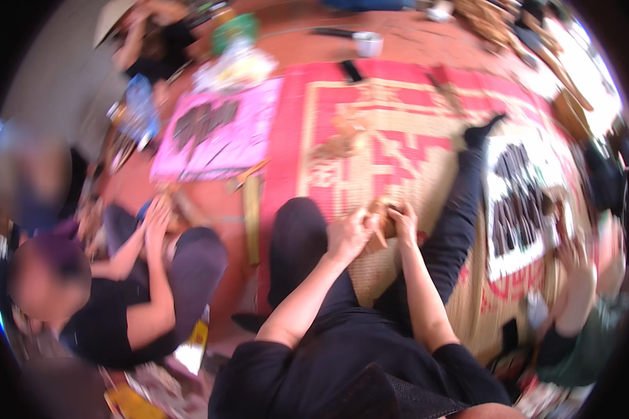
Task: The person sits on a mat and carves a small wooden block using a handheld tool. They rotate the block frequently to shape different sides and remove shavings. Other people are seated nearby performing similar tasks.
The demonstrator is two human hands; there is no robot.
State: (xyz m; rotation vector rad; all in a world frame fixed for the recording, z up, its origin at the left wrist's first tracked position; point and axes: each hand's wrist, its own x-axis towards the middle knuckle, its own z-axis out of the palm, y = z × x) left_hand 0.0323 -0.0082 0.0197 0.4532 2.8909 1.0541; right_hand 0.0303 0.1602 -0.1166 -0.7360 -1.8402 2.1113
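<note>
Between my bent left knee and outstretched right leg, both hands meet over the mat. My left hand (349,234) is closed around a tan-brown piece (377,241), stiff and flat-looking, whose lower end sticks out below the fingers. At the upper part of the same piece, the fingers of my right hand (405,222) are curled and pressed together. Motion blur and the fingers hide what kind of thing it is. Beyond my hands, a loose brown heap (339,145) lies on the red and straw-coloured woven mat (426,164).
A pink sheet (258,112) at the far left and a white sheet (496,262) at the right bear rows of dark narrow pieces. A person (136,314) sits close at my left, hands together. Others sit around. A white cup (367,45) stands far off.
</note>
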